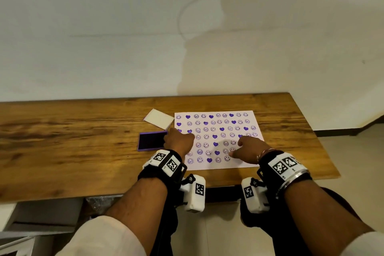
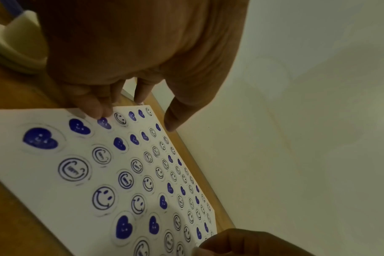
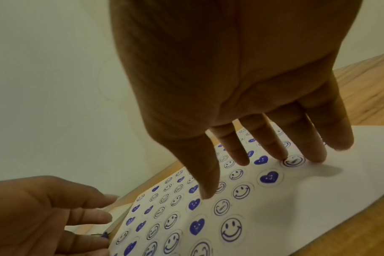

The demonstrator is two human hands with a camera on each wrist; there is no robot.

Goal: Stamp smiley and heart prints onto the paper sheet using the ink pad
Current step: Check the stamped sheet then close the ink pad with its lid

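A white paper sheet (image 1: 248,164) lies on the wooden table, covered with rows of purple smiley and heart prints. My left hand (image 1: 179,140) rests at the sheet's left edge, and its straight fingertips (image 2: 99,110) touch the paper (image 2: 33,173) beside a heart print. My right hand (image 1: 246,147) lies over the sheet's right part with spread, straight fingers (image 3: 274,147) pressing on the paper (image 3: 351,173). The open purple ink pad (image 1: 152,141) sits just left of my left hand. No stamp shows in either hand.
The ink pad's white lid (image 1: 159,119) lies behind the pad, near the sheet's far left corner. The table (image 1: 72,151) stands against a plain wall. Its right edge (image 1: 324,147) is close to the sheet, with floor beyond.
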